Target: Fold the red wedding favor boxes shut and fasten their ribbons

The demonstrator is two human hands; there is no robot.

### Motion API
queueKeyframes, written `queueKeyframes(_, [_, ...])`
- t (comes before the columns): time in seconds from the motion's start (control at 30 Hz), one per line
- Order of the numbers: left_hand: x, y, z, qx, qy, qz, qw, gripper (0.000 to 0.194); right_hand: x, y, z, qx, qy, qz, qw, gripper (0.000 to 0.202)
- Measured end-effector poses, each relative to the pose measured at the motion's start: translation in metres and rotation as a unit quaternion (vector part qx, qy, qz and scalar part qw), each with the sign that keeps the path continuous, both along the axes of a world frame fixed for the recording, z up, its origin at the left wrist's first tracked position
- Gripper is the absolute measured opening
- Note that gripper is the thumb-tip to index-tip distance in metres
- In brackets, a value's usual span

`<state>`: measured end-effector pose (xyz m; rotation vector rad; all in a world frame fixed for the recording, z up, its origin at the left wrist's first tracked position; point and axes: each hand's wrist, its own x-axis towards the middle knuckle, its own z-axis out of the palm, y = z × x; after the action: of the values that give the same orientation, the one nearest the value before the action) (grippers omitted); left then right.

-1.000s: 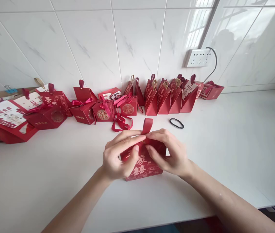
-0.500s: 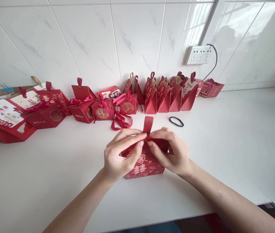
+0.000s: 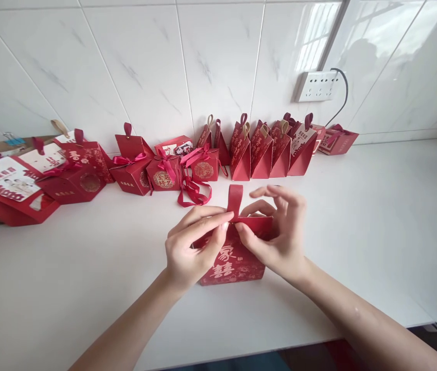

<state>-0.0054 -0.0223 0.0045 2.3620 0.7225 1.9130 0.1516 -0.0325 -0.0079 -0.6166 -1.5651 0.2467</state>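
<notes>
A red paper gift box (image 3: 237, 270) with pale Chinese characters stands upright on the white counter in front of me. A red ribbon loop (image 3: 235, 200) rises from its top edge. My left hand (image 3: 197, 242) pinches that top edge at the loop's foot, thumb in front and fingers along the seam. At the box's right side, my right hand (image 3: 280, 232) has its fingers spread apart. Its thumb touches the front near the top edge, some fingers reach behind the box, and the upper ones are raised. Whatever lies inside the box is hidden.
Several red gift boxes (image 3: 239, 159) line the tiled wall behind, and more boxes (image 3: 75, 183) crowd the left. A loose red ribbon (image 3: 194, 195) lies before the middle ones. On the wall, a white power strip (image 3: 316, 86) has a black cable. The counter's front edge (image 3: 241, 355) runs below.
My right hand has loosened from its pinch at the loop's foot, its fingers lifting and spreading rightward. The left hand keeps its hold. The black ring on the counter is now mostly hidden.
</notes>
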Motion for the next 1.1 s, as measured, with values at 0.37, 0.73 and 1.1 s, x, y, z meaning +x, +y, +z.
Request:
queueKeyframes(0.37, [-0.001, -0.001, 0.000, -0.021, -0.008, -0.043, 0.999, 0.028, 0.004, -0.005, 0.014, -0.115, -0.046, 0.060, 0.990, 0.002])
queueKeyframes(0.73, [0.001, -0.002, -0.004, -0.058, -0.028, -0.063, 0.996, 0.022, 0.004, -0.004, 0.015, -0.216, -0.013, 0.089, 0.972, 0.009])
queueKeyframes(1.1, [0.000, -0.004, -0.001, -0.193, -0.048, -0.112, 0.974, 0.013, 0.004, -0.003, 0.017, -0.181, -0.007, 0.080, 0.980, 0.007])
